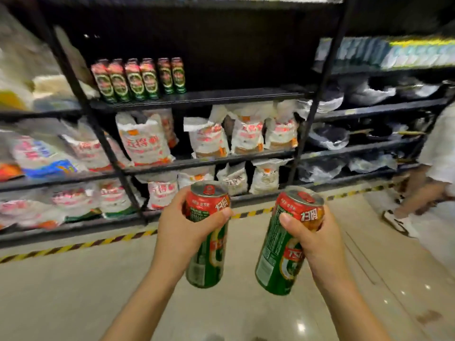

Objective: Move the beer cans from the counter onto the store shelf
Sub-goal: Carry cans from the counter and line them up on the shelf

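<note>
Beer cans (205, 262), green with red tops, Chinese lettering, sit gripped in left hand (183, 232) and right hand (317, 239).

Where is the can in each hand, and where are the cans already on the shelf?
Green-and-red beer can in left hand (206, 262): head view, green lower body.
Green-and-red beer can in right hand (278, 257): head view, green side.
Row of green-and-red cans on black shelf (139, 80): head view, middle can's label.

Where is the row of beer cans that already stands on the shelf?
In the head view, the row of cans stands upper left on the black shelf, directly above the white bags.
</note>
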